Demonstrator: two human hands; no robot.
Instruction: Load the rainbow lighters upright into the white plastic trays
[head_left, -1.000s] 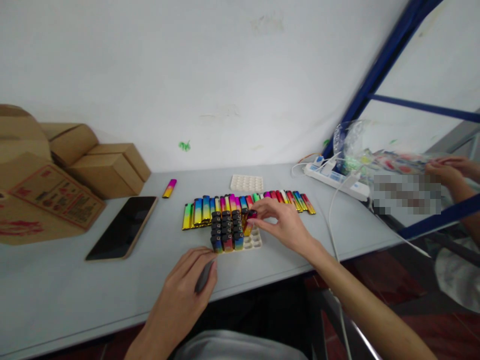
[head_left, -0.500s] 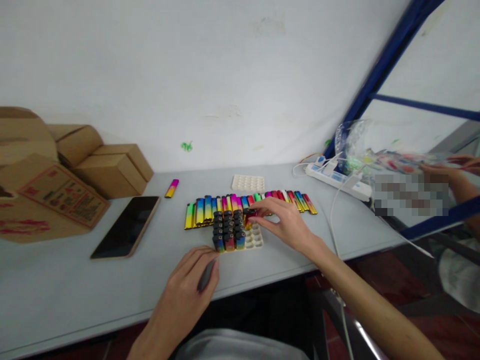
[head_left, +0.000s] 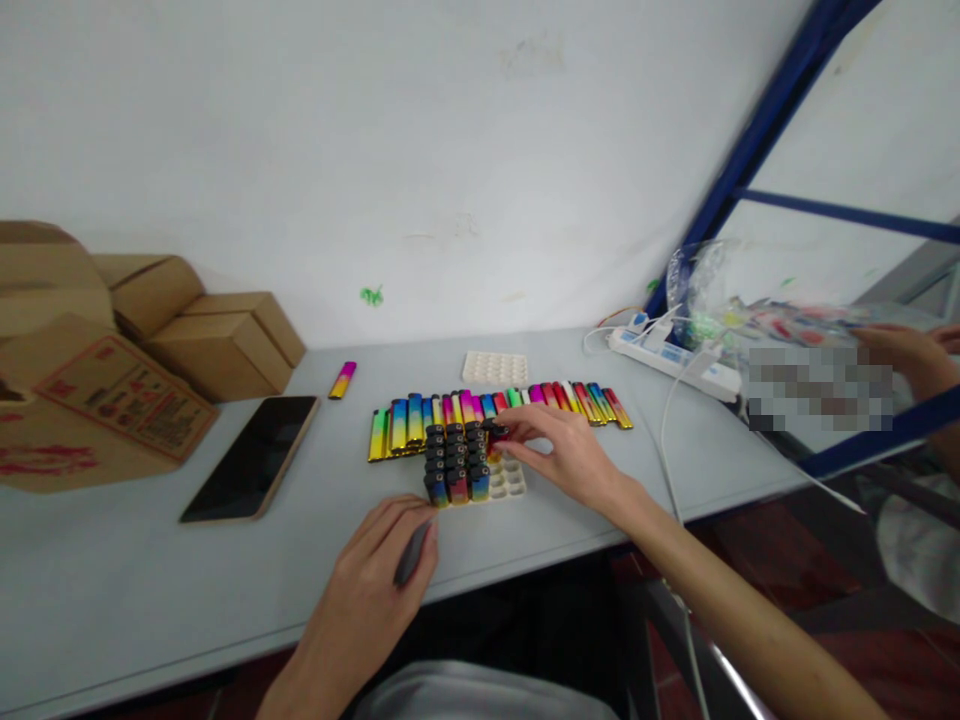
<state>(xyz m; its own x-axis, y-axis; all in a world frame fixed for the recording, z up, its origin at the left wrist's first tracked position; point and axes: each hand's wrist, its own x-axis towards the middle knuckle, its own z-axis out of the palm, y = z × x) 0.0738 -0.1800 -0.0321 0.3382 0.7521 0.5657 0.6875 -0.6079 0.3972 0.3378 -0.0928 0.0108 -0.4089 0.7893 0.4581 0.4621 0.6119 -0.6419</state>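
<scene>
A white slotted tray (head_left: 510, 480) lies on the grey table (head_left: 150, 570) with several colourful lighters (head_left: 454, 460) standing upright in it. Behind it a row of rainbow lighters (head_left: 555, 397) lies flat. My right hand (head_left: 566, 450) pinches one lighter (head_left: 496, 432) by its black top at the tray's far right column. My left hand (head_left: 375, 590) rests at the table's near edge, fingers curled round a dark slim object (head_left: 412, 553) that I cannot name.
A dark phone (head_left: 251, 457) lies to the left, with cardboard boxes (head_left: 112, 370) beyond it. A single pink-yellow lighter (head_left: 341, 379) and an empty white tray (head_left: 495, 367) sit near the wall. At the right are a power strip (head_left: 675, 360) with cables and another person's hand (head_left: 904, 350).
My right hand has shifted slightly with the lighter over the tray's back row. My left hand has stayed at the table edge.
</scene>
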